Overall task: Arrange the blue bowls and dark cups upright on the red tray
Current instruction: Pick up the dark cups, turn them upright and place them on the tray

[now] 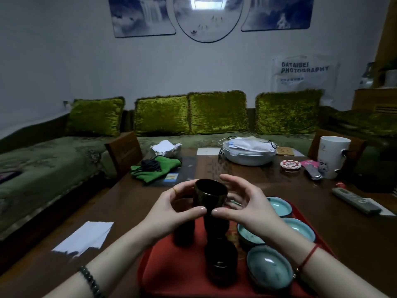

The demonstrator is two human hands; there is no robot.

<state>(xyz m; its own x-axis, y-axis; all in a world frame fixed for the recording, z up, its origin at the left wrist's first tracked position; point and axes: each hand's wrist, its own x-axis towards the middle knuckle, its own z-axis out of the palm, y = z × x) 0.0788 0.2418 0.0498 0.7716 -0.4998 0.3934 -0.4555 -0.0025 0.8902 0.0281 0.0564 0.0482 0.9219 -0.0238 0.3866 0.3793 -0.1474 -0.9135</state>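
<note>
We hold one cup [209, 194] upright, mouth up, over the far part of the tray [171, 274]. The left hand [178, 209] curls round the cup's left side, thumb at the foot. The right hand [242, 207] sets its thumb against the foot. Its upper fingers are spread clear of the rim and its lower fingers pass behind the cup, so we cannot tell whether it grips.

The tray lies on the tabletop [129, 211] nearest us. The frame cuts off its near rim, and the hands hide its far edge. Four bowls [268, 267] stand mouth up along its right side, partly under the right forearm. Further cups [221, 259] occupy the middle. They are dark and blurred, and we cannot count them or read their orientation. Bare tray shows at the left and near front.

Bare tabletop runs left of the tray to a paper sheet [83, 237] and beyond the hands to a green cloth [156, 168]. A remote [354, 200] lies to the right, apart from the tray.
</note>
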